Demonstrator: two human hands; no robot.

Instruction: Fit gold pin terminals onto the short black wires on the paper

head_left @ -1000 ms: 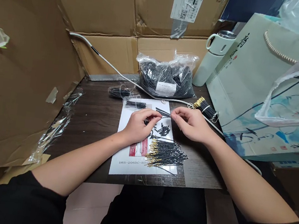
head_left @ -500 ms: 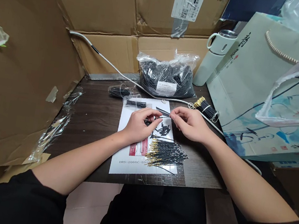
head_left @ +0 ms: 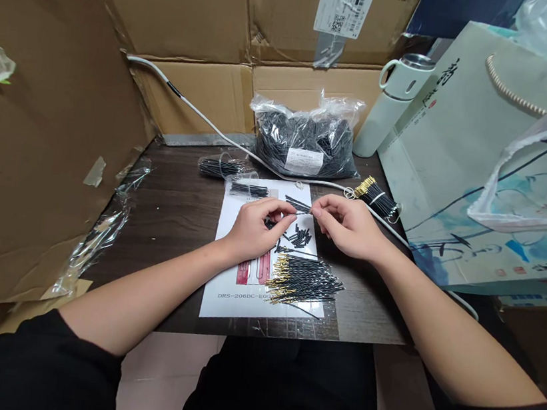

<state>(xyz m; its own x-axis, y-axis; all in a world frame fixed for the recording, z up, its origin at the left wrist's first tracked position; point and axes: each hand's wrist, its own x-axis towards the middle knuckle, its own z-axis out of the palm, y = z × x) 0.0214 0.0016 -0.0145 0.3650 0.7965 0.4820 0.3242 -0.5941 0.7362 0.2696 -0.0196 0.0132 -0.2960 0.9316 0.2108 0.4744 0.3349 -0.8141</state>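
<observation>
Above the printed sheet [head_left: 228, 239], my left hand [head_left: 258, 226] and my right hand [head_left: 344, 224] face each other with fingertips pinched. A thin black wire [head_left: 303, 213] spans the small gap between them; its ends are hidden in the fingers. Just behind lie a few loose black wires [head_left: 297, 202]. Short pieces of black tubing [head_left: 301, 237] are heaped on the sheet below my fingers, partly covered by my left hand. Nearer to me is a pile of black wires with gold terminals [head_left: 306, 280], the gold ends pointing left.
A clear bag of black parts [head_left: 307, 135] stands at the back. Wire bundles lie left [head_left: 220, 168] and right [head_left: 378, 198]. A white cable [head_left: 204, 118] crosses behind. A pale flask [head_left: 389, 113] and a large paper bag [head_left: 461, 156] stand right; cardboard [head_left: 41, 134] walls the left.
</observation>
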